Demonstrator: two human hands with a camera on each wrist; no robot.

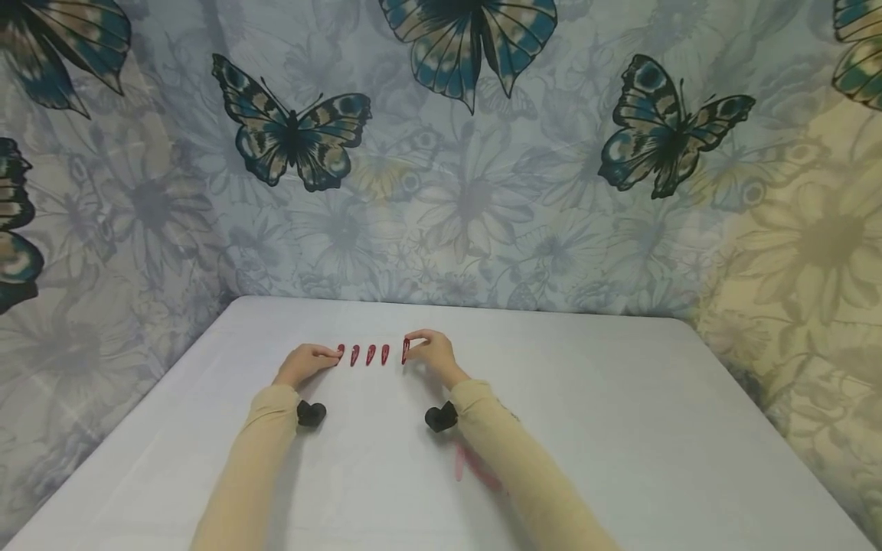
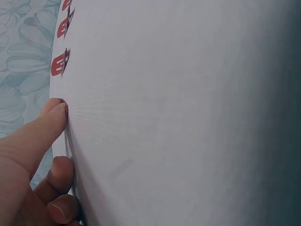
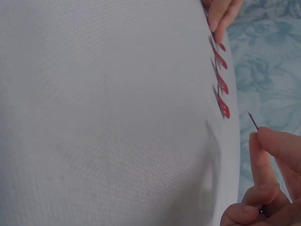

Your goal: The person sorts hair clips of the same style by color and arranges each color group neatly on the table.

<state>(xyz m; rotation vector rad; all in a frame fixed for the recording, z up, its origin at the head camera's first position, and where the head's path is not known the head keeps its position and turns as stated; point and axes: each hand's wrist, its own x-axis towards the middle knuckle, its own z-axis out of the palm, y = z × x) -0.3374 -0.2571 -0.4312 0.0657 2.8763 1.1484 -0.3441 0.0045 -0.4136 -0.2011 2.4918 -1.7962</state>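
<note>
In the head view, red snap hair clips [image 1: 370,354] lie in a row on the white table, all pointing the same way. At the row's left end my left hand [image 1: 305,363] pinches the outermost hair clip [image 1: 341,350] between thumb and fingertips; in the left wrist view the fingers mostly hide it. Past the row's right end, my right hand [image 1: 432,357] holds another red hair clip [image 1: 405,351] upright by thumb and finger. The right wrist view shows this held clip [image 3: 253,120] edge-on, apart from the row.
Blurred pinkish-red shapes [image 1: 477,467] lie on the table [image 1: 606,428], partly behind the right sleeve. Black heart-shaped pieces [image 1: 311,415] sit at both wrists. A butterfly-patterned wall covering [image 1: 475,229] rises behind the table's far edge.
</note>
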